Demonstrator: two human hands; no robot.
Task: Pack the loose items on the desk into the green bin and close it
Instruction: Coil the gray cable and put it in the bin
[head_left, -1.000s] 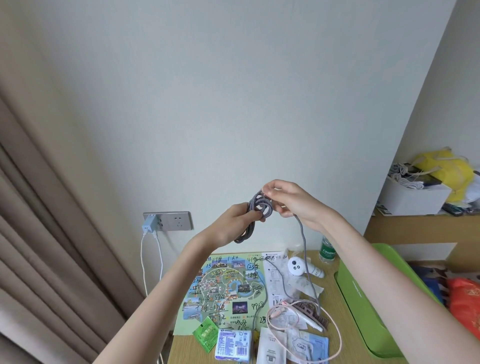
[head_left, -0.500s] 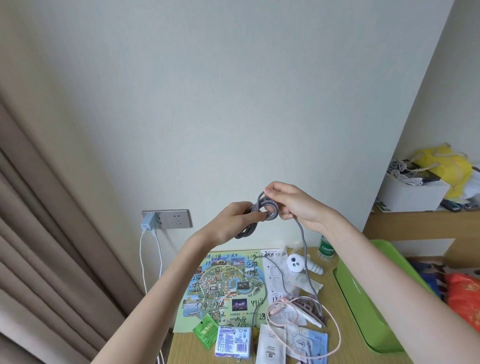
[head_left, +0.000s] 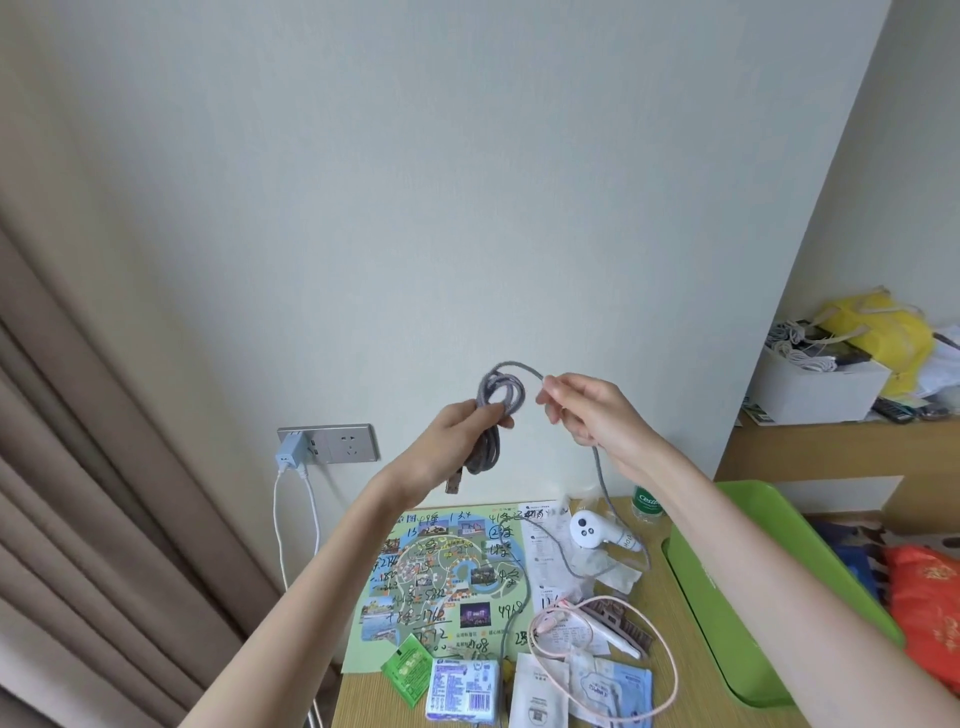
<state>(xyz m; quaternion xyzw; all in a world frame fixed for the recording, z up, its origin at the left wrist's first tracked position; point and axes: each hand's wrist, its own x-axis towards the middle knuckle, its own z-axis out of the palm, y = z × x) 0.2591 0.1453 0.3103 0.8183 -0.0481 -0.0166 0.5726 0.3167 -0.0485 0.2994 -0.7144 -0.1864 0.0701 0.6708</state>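
Observation:
A grey braided cable (head_left: 500, 395) is held up in front of the wall, partly wound into a small coil. My left hand (head_left: 457, 441) grips the coil, and the cable's USB plug hangs below it. My right hand (head_left: 584, 410) pinches the loose strand beside the coil; the rest trails down to the desk. The green bin (head_left: 769, 613) stands at the desk's right side, mostly hidden behind my right forearm. On the desk lie a colourful map (head_left: 441, 577), a pink cable (head_left: 602, 660), a white round-headed device (head_left: 589, 530), sachets and a tissue pack (head_left: 462, 688).
A wall socket (head_left: 332, 442) with a blue charger and white cords sits at the left, beside beige curtains. A green-capped bottle (head_left: 647, 504) stands at the desk's back. A shelf at the right holds a white box (head_left: 815, 389) and a yellow bag. Red and blue bags lie beyond the bin.
My right hand has drawn away to the right of the coil, pulling out a loop of strand. My left hand keeps hold of the coil, and the plug now hangs visible below it.

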